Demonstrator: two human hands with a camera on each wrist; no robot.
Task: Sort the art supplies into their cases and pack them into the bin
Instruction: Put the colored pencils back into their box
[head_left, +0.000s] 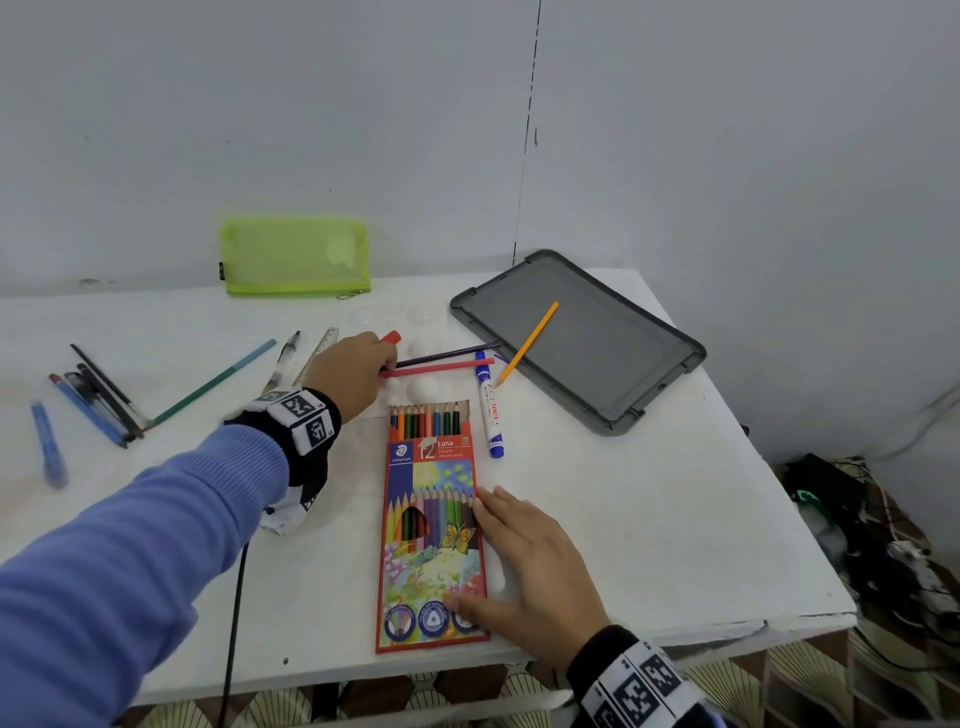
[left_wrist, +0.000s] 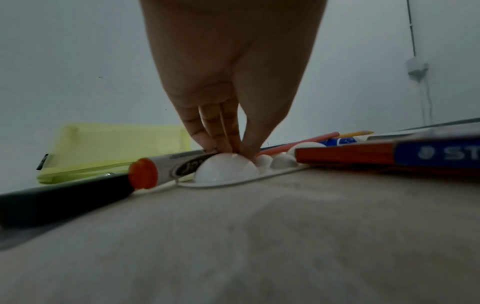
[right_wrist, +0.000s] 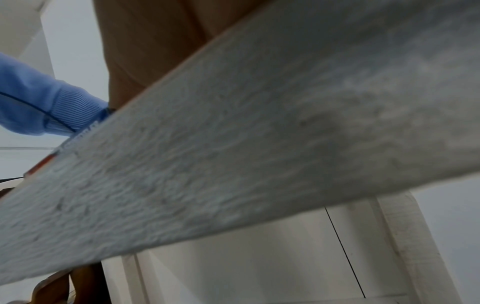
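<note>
Your left hand (head_left: 353, 371) reaches across the white table (head_left: 649, 519) in the head view, fingertips closing on the near end of a pink-red coloured pencil (head_left: 441, 368) that lies beside a dark purple pencil (head_left: 449, 354). Your right hand (head_left: 524, 564) lies flat, fingers straight, pressing the long orange cardboard pencil box (head_left: 434, 525) against the table; the box mouth points away from you and shows roughly ten pencil tips. One blue-capped white marker (head_left: 491, 410) lies just right of the box. One grey plastic bin lid (head_left: 582, 338) sits far right with one orange pencil (head_left: 527, 344) resting half on it. One lime-green mesh zip pouch (head_left: 295, 257) leans on the wall. At far left lies a cluster of about five pens (head_left: 98, 400), plus one teal pencil (head_left: 215, 382) and one clear ruler (head_left: 319, 353). No bin body is visible.

From the left wrist, your fingertips (left_wrist: 226, 142) pinch down behind a white plastic paint palette (left_wrist: 226, 169) with domed wells; the pencil itself is mostly hidden there. One orange-capped marker (left_wrist: 166, 168) lies beside them.

From the right wrist, only the table's edge and a blue sleeve (right_wrist: 39, 102) show.

To do this well, lift the pencil clear of the palette's bumps, turn it tip-away, and keep the box pinned while you slide it in.
</note>
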